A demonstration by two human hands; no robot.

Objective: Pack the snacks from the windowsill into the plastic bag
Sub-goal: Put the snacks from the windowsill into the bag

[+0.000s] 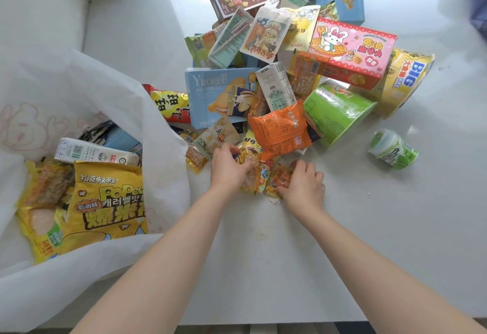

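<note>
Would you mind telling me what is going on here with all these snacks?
A person is packing snacks from the windowsill into a white plastic bag. The left hand grips a small yellow packet and the right hand grips a small orange packet at the near edge of the pile. The bag already holds a popcorn bag and a milk carton; most of the pile is not yet packed.

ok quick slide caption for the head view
Left hand and right hand gather small snack packets from the pile beside the part-filled plastic bag
</note>
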